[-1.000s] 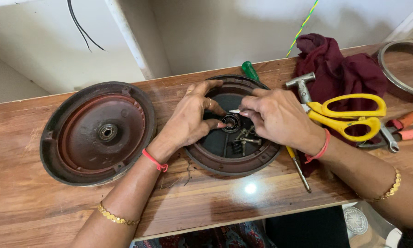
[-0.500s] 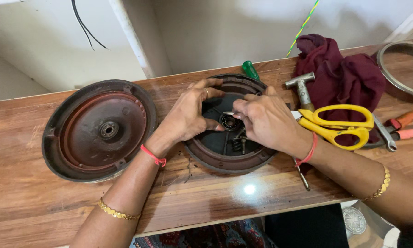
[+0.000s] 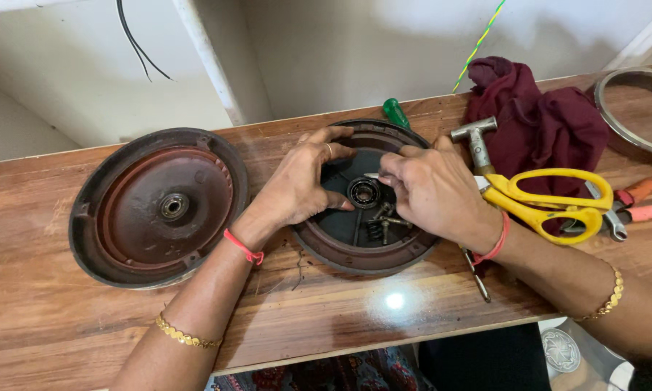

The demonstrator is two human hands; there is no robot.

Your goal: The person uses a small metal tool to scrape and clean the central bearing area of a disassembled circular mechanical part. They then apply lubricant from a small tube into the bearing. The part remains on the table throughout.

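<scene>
I see the left hand (image 3: 297,185) and right hand (image 3: 431,192), fingers curled and loosely spread, fingertips at a bearing (image 3: 363,192) lying between them inside the round dark cover (image 3: 340,250); neither pinches it.

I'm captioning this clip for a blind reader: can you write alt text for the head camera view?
Two bare hands, left hand and right hand, meet over the bearing at the centre of a round dark metal housing on a wooden bench. A matching rusty cover lies to the left; yellow scissors, a hammer and a maroon cloth lie right.
</scene>
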